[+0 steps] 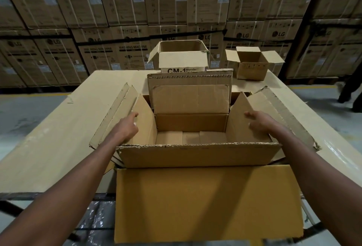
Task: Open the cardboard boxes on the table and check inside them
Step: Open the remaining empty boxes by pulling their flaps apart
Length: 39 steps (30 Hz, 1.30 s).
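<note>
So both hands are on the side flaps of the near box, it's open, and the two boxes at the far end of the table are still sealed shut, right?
Not quite. The head view shows the two far boxes already open: the CM-1 box and the small box both have their flaps up. The rest holds: the left hand and right hand are on the side flaps of the open near box.

stacked cartons (125,53) (washing machines) | grey floor (23,112)
</note>
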{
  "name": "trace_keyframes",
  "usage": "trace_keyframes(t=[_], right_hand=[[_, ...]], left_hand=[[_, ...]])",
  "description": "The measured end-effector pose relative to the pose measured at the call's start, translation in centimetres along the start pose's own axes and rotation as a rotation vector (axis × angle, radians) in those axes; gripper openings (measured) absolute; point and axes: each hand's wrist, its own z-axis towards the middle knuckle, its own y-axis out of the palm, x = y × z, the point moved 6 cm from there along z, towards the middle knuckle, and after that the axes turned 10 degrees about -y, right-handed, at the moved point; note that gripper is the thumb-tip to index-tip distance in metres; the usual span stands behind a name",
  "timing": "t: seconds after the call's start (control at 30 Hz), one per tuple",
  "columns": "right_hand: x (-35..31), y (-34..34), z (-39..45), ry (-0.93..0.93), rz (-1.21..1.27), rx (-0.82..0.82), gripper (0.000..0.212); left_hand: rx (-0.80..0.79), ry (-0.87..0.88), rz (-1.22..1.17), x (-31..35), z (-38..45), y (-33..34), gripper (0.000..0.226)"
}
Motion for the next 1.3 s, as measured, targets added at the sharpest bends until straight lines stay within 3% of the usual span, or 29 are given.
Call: trace_keyframes(t=[0.3,0.5,0.73,1.0,1.3], right_hand=[[0.8,-0.4,-1.1,0.002,0.011,-0.041,0.06],[1.3,-0.6,-1.3,0.029,0.039,-0.022,0.045],[0.5,-2.4,-2.3,0.062,-0.106,0.012,0.051],[-8.3,-4.0,-6.8,-0.215,0.162,0.183,0.032],[-20.5,0.9,-9.0,-0.506,0.334,0.137,0.022]], left_hand=[[0.004,0.023,-0.026,0.4,-0.3,-0.4,0.053],[0.11,0.112,0.042,0.9,-0.2,-1.7,0.056],[0.211,0.133,0.017,1.7,-1.6,-4.5,0.044],[0.175,0.204,-0.353,1.9,-5.0,-7.6,0.024],[0.316,0.13,-0.509,-4.0,-11.2,-10.6,0.019]])
